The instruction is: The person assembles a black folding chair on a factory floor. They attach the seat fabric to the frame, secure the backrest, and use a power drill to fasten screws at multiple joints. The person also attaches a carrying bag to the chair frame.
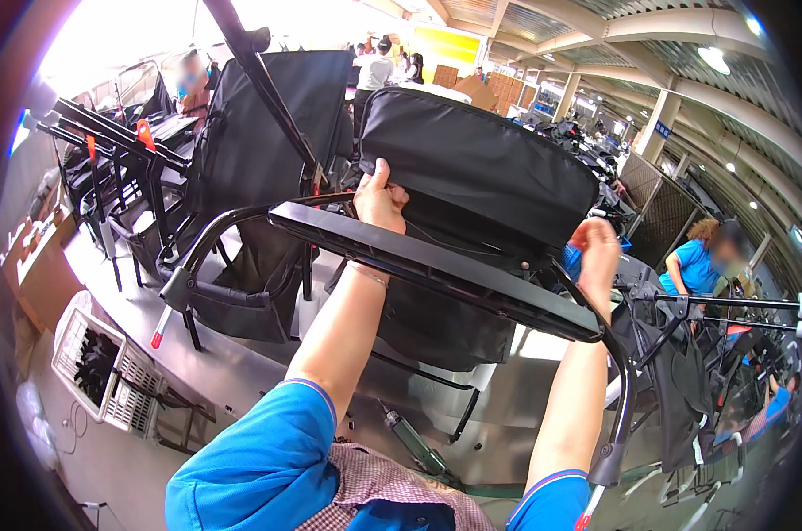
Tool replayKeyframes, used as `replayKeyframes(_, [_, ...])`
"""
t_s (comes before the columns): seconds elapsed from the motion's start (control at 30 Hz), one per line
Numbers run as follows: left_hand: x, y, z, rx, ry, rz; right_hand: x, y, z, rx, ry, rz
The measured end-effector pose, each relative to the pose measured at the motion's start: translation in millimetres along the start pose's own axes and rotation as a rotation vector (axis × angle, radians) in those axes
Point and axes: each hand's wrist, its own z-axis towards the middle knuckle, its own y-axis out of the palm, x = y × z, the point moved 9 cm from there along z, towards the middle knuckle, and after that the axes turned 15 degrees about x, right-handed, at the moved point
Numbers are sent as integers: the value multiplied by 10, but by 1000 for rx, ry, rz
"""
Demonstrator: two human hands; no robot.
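A folding chair frame of black tubes with a long black armrest (436,270) lies across in front of me. Beyond it stands a black fabric back panel (481,150). At the panel's lower left corner my left hand (381,202) is closed on the fabric, thumb up. My right hand (597,252) is raised by the panel's right end, fingers bent and slightly smeared; whether they grip anything is unclear. Below the armrest hangs more black fabric (445,327). A grey-green power screwdriver (412,442) lies near my body on the metal table (250,372).
Another black chair (268,133) stands to the left, with more folded frames (109,142) past it. A white plastic crate (109,367) with black parts is at lower left. Chair frames (667,372) crowd the right, where a co-worker (691,261) in blue is busy.
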Motion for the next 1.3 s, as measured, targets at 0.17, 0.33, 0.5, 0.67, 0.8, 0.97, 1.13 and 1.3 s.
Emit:
replayKeyframes(0.17, [-207, -330, 159, 32, -76, 173, -371, -78, 242, 62, 5, 44])
replayKeyframes(0.33, [-32, -492, 337, -264, -241, 383, -46, -205, -180, 90, 136, 50])
replayKeyframes(0.5, [250, -621, -708, -418, 149, 898, 323, -768, -750, 81, 173, -42])
replayKeyframes(0.67, [791, -1041, -771, -511, 259, 1103, 575, -649, -1707, 30, 467, -75])
replayKeyframes(0.8, [1033, -934, -847, -604, 189, 897, 537, -594, -2105, -17, 498, 5])
replayKeyframes(0.97, [949, -178, -1460, -1065, -69, 630, -237, -667, -2155, 62, 360, -9])
replayKeyframes(1.13, [778, 55, -1588, -952, -406, 313, 119, -1182, -2469, 12, 392, -191])
replayKeyframes(1.3, [466, 216, -1963, -1011, -428, 343, 1674, -2100, -3544, -156, 658, -844])
